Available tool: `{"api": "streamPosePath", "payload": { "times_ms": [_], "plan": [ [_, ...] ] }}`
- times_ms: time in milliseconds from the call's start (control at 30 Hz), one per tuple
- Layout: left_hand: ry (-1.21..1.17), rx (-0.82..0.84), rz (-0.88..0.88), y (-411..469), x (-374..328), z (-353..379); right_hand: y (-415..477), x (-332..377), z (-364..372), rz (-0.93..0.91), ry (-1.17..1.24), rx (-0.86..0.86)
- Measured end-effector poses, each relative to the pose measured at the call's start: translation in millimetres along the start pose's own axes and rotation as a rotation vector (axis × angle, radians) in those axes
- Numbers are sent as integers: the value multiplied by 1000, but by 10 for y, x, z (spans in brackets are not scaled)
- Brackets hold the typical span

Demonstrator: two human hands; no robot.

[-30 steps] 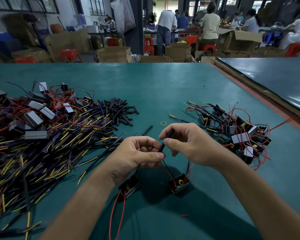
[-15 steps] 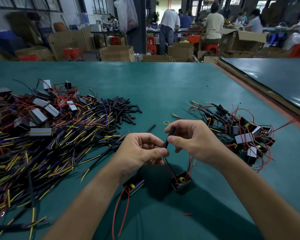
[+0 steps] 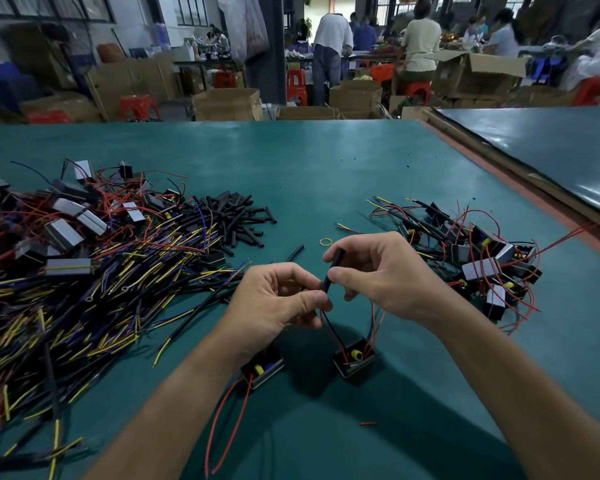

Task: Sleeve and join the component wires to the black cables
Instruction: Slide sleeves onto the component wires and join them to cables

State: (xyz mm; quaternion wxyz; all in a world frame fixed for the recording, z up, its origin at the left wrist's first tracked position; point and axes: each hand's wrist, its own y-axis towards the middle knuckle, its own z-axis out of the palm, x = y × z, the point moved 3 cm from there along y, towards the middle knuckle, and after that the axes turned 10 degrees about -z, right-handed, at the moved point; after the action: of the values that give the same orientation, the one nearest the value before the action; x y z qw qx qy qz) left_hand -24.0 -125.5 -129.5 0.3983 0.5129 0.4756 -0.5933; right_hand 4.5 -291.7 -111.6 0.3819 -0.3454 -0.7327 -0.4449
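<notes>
Evidently early: one joint under way, most stock waiting

Right hand [image 3: 381,271] pinches a black sleeve [image 3: 333,268] over the table's [image 3: 291,168] near edge; left hand [image 3: 278,299] pinches the component wires [image 3: 331,327] under it. We judge the small pile [image 3: 482,258] by the right edge joined, the big heap [image 3: 84,271] toward the left edge unworked.

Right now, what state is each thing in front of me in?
left hand, pinching the wires
right hand, pinching the black sleeve
black sleeve, tilted, off the table
right component, on table, wires lifted
left component, on table, red wires loose
sleeve pile, heaped, untouched
</notes>
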Motion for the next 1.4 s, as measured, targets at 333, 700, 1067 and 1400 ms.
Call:
{"api": "streamPosePath", "payload": {
  "times_ms": [333, 700, 1067, 1400],
  "plan": [
    [80, 105, -79, -15, 4, -95, -3, 47, -30, -40, -100, -39],
    [78, 31, -79, -1, -1, -110, -32, 131, 4, -70, -147, -14],
    [173, 39, -50, -6, 2, -97, -32, 109, 22, -33, 1, 18],
    [210, 34, -2, 29, 16, -112, -27, 78, -5, -55, -74, 1]
  ]
}}
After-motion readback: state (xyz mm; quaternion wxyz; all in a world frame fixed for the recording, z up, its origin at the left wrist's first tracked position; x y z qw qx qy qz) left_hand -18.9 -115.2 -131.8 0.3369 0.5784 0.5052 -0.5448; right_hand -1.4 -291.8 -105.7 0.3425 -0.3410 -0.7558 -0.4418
